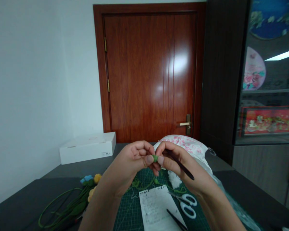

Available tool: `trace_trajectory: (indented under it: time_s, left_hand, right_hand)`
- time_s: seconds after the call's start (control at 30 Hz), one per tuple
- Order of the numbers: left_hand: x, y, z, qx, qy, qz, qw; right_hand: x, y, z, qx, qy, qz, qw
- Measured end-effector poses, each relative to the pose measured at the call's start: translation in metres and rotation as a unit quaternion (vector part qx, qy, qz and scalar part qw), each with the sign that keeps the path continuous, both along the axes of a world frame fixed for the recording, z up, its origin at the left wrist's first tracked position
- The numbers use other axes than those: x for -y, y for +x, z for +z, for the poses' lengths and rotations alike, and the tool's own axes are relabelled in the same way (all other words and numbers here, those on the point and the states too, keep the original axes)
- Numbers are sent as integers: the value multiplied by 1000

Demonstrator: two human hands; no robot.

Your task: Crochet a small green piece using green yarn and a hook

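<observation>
A small green crocheted piece (155, 158) is pinched between the thumbs and fingers of both hands, above the middle of the table. My left hand (137, 158) grips its left side, and my right hand (177, 162) has the right side. A dark, slim handle (184, 168), which looks like a crochet hook's, lies across my right palm; its tip is hidden behind the fingers. Below the hands, green yarn (149, 186) trails over a green cutting mat (128, 211). White-handled scissors (189, 205) lie near my right wrist.
A handwritten notebook sheet (156, 208) rests on the mat with dark tweezers or a pen (177, 221) across it. Crocheted flowers with green stems (72, 205) lie left. Behind are a white box (89, 149) and a pink-patterned white bag (185, 144). White stuffing (174, 179) sits right.
</observation>
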State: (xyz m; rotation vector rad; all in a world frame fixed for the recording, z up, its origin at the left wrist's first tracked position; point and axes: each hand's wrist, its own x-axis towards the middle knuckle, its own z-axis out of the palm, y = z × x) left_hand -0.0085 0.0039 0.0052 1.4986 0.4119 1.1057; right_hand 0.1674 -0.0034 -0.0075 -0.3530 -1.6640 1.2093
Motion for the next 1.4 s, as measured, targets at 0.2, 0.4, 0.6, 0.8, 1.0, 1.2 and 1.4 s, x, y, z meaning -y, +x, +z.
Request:
trace_trajectory:
  time_s: [0.2,0.4,0.6,0.8,1.0,1.2,1.4]
  left_hand:
    - [1,0,1,-8,5,15,1000]
    - [0,-1,0,-5,6,7,1000]
    - [-1,-1,-2,-4,9,4,1000]
    - [0,-1,0,-13,8,14,1000]
    - [1,-2,0,-12,7,12,1000]
    - [1,-2,0,-11,2,22,1000]
    - [2,-1,0,-11,2,27,1000]
  right_hand:
    - [0,0,0,-2,-4,3,1000]
    - [-2,2,-2,3,4,3,1000]
    - [-2,1,-2,3,6,8,1000]
    - [0,1,0,5,9,2,1000]
    - [-1,1,0,-1,-1,9,1000]
    - [-1,1,0,1,-7,9,1000]
    - [0,2,1,7,-2,4,1000]
